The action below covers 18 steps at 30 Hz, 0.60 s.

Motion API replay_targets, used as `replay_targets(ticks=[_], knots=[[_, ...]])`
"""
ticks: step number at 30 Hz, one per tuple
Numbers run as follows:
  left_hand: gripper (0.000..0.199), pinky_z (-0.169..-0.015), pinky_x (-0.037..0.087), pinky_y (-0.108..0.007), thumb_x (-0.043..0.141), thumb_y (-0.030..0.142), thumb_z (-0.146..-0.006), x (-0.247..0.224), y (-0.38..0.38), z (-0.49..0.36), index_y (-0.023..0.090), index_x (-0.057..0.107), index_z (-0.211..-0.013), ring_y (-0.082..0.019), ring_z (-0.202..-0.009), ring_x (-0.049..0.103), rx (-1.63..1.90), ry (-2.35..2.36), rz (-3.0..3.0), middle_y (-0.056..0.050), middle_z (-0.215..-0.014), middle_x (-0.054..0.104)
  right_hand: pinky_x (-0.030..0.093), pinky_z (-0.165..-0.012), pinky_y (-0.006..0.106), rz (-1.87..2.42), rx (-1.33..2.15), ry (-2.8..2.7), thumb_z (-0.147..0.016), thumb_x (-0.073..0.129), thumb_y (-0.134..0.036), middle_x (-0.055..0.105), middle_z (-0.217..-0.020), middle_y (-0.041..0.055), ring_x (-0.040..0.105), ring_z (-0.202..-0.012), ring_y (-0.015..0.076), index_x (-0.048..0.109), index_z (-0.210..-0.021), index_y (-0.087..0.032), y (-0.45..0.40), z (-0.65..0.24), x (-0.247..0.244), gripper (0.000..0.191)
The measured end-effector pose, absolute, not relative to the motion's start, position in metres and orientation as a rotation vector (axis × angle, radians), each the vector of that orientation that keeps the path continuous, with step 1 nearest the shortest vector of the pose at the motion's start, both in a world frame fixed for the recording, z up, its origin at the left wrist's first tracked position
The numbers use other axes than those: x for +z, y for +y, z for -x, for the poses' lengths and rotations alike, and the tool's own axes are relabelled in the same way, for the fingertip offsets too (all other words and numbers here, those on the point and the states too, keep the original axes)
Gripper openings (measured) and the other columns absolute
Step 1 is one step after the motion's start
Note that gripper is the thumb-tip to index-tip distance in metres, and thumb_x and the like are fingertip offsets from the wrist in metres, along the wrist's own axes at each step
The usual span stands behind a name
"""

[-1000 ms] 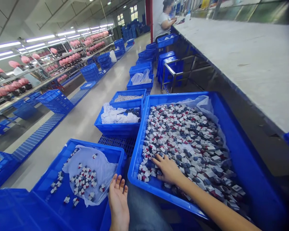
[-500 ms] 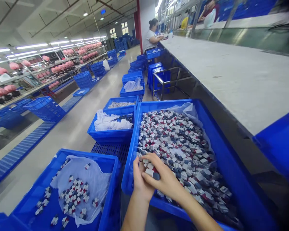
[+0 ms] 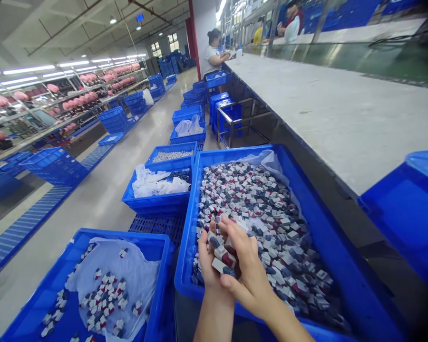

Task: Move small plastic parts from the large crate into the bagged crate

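Note:
My left hand (image 3: 212, 278) and my right hand (image 3: 251, 273) are cupped together over the near left part of a large blue crate (image 3: 183, 270). Between the palms lie several small white, dark red and dark blue pieces (image 3: 221, 254), perhaps plastic; their exact kind I cannot make out. My right fingers curl over them from the right, while the left palm supports them from the left. A deep heap of the same pieces (image 3: 249, 194) fills the lined crate beneath.
At lower left, a second blue crate (image 3: 164, 266) holds scattered pieces on a plastic liner (image 3: 146, 259). More blue crates (image 3: 157, 204) line up ahead. A long pale worktable (image 3: 328, 99) runs along the right, with a blue bin (image 3: 406, 199) at its edge. A person (image 3: 214, 54) sits farther off.
My hands have tilted and opened somewhat upward, so more of the held pieces show between them. The whole view has shifted slightly, with the surroundings moving left.

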<state>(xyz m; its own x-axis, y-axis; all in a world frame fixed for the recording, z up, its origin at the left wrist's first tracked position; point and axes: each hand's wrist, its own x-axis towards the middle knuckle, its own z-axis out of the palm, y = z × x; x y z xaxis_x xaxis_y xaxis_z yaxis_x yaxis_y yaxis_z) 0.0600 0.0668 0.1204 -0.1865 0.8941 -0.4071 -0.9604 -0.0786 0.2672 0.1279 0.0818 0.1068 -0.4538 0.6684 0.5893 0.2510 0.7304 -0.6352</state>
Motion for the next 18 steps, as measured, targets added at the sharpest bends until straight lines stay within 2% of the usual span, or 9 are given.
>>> replay_targets(ticks=[2,4,7,9,13,18], knots=[[0.028,-0.093,0.039,-0.032,0.048,0.039,-0.077,0.120,0.068,-0.062,0.020,0.063,-0.091,-0.016,-0.099,0.055,1.651,0.399,0.260,-0.003,-0.093,0.064,0.017,-0.097,0.055,0.673,0.706,-1.938,-0.084,0.026,-0.055,0.052,-0.117,0.0109,0.044,-0.114,0.0282,0.020,-0.133,-0.024,0.081,-0.129,0.106,0.058],[0.026,-0.088,0.042,-0.027,0.049,0.037,-0.076,0.118,0.068,-0.063,0.019,0.064,-0.088,-0.013,-0.087,0.060,1.637,0.327,0.371,-0.002,-0.083,0.065,0.017,-0.099,0.053,0.655,0.776,-1.828,-0.086,0.028,-0.048,0.060,-0.100,0.0065,0.051,-0.104,0.0249,0.028,-0.129,-0.025,0.081,-0.129,0.106,0.049],[0.026,-0.084,0.045,-0.028,0.049,0.037,-0.075,0.114,0.067,-0.062,0.020,0.064,-0.088,-0.016,-0.086,0.060,1.646,0.351,0.414,-0.004,-0.086,0.065,0.035,-0.091,0.044,0.664,0.849,-1.718,-0.087,0.034,-0.035,0.060,-0.095,0.0048,0.054,-0.095,0.0209,0.037,-0.123,-0.026,0.081,-0.130,0.104,0.037],[0.026,-0.086,0.044,-0.031,0.049,0.037,-0.075,0.113,0.065,-0.061,0.021,0.064,-0.089,-0.019,-0.093,0.058,1.672,0.368,0.399,-0.005,-0.093,0.065,0.041,-0.083,0.037,0.709,0.843,-1.693,-0.086,0.038,-0.027,0.058,-0.097,0.0049,0.054,-0.093,0.0194,0.042,-0.118,-0.026,0.080,-0.132,0.102,0.032],[0.023,-0.093,0.039,-0.035,0.049,0.034,-0.076,0.118,0.062,-0.057,0.024,0.063,-0.091,-0.020,-0.106,0.052,1.695,0.345,0.385,-0.003,-0.104,0.062,0.041,-0.079,0.035,0.810,0.682,-1.661,-0.082,0.045,-0.022,0.055,-0.098,0.0048,0.050,-0.092,0.0192,0.048,-0.110,-0.025,0.076,-0.140,0.099,0.027],[0.027,-0.097,0.035,-0.036,0.041,0.037,-0.080,0.129,0.058,-0.055,0.026,0.063,-0.090,-0.019,-0.114,0.045,1.687,0.361,0.367,-0.002,-0.113,0.058,0.042,-0.072,0.034,0.903,0.586,-1.742,-0.081,0.049,-0.024,0.053,-0.095,0.0049,0.049,-0.087,0.0190,0.049,-0.111,-0.025,0.073,-0.143,0.107,0.031]])
